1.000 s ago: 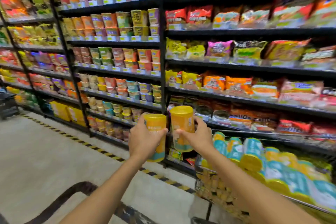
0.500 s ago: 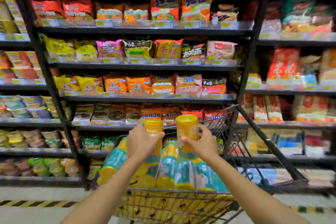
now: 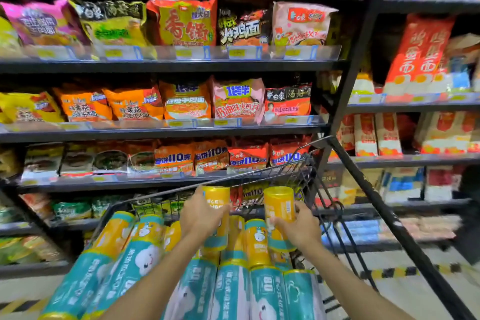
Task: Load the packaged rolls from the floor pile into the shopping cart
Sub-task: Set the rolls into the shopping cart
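Lowered over cart (image 3: pixel 259 173) | left hand (image 3: pixel 200 218) grips yellow roll (image 3: pixel 217 196) | right hand (image 3: pixel 301 228) grips second roll (image 3: pixel 279 202)

Shopping cart (image 3: pixel 259 172), lower centre of the frame, is set before the shelving (image 3: pixel 166 66), on which noodle packets (image 3: pixel 181 23) are ranged in rows across the upper frame. Packaged rolls (image 3: pixel 231 291) are stacked lying in the cart. Above them, two more are held upright, side by side and apart: the left-hand roll (image 3: pixel 217 196) in the left hand (image 3: pixel 200 219), and the right-hand roll (image 3: pixel 279 201) in the right hand (image 3: pixel 301 230).

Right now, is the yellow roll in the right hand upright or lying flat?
Upright: the yellow roll stands on end in the right hand, round top upward.
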`<state>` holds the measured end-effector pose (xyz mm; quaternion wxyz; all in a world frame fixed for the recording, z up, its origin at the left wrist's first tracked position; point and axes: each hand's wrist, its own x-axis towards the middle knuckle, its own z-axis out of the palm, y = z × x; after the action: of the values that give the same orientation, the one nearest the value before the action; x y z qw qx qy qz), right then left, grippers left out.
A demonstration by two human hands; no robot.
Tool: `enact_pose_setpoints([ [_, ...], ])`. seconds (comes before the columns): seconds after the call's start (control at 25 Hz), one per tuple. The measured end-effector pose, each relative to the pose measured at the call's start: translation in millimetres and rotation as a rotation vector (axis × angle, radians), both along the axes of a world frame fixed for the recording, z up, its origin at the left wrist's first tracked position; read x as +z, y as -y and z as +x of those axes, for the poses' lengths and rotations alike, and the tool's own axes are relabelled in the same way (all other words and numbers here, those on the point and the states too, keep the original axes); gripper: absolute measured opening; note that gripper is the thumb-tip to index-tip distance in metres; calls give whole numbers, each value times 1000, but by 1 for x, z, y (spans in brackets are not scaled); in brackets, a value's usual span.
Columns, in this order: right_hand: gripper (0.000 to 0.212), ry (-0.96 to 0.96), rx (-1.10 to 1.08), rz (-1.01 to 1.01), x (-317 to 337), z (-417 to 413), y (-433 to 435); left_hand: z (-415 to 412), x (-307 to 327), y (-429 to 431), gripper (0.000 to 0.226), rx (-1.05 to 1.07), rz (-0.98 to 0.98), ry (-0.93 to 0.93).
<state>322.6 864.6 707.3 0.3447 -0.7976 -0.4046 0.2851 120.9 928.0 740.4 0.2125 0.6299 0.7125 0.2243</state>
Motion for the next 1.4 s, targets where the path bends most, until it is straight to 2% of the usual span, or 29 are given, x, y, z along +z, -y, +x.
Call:
enact_pose_setpoints([
  [0.12, 53, 18, -22, -131, -28, 9, -29, -11, -22, -43, 94, 52, -96, -64],
  [0.2, 56, 14, -16, -204, -44, 12, -41, -20, -36, -65, 71, 65, -181, -130],
  [0.28, 58, 24, -1, -283, -59, 16, -50, -29, -53, -80, 58, 70, -272, -181],
  [0.48, 62, 148, 75, -486, -71, 27, -68, -42, -83, -92, 47, 90, -439, -239],
  [0.64, 60, 240, 164, -610, -67, 27, -77, -50, -98, -87, 48, 88, -535, -223],
  [0.96, 57, 244, 197, -656, -67, 28, -79, -55, -110, -88, 46, 72, -579, -191],
  [1.08, 48, 262, 185, -642, -67, 24, -75, -55, -109, -86, 76, 64, -583, -161],
  [1.28, 41, 487, 203, -559, -49, 11, -72, -47, -94, -82, 100, 39, -504, -211],
  [1.32, 43, 532, 224, -536, -43, 9, -73, -45, -89, -82, 103, 33, -473, -217],
  [1.4, 66, 620, 275, -456, -34, 6, -78, -40, -77, -79, 104, 7, -401, -224],
])
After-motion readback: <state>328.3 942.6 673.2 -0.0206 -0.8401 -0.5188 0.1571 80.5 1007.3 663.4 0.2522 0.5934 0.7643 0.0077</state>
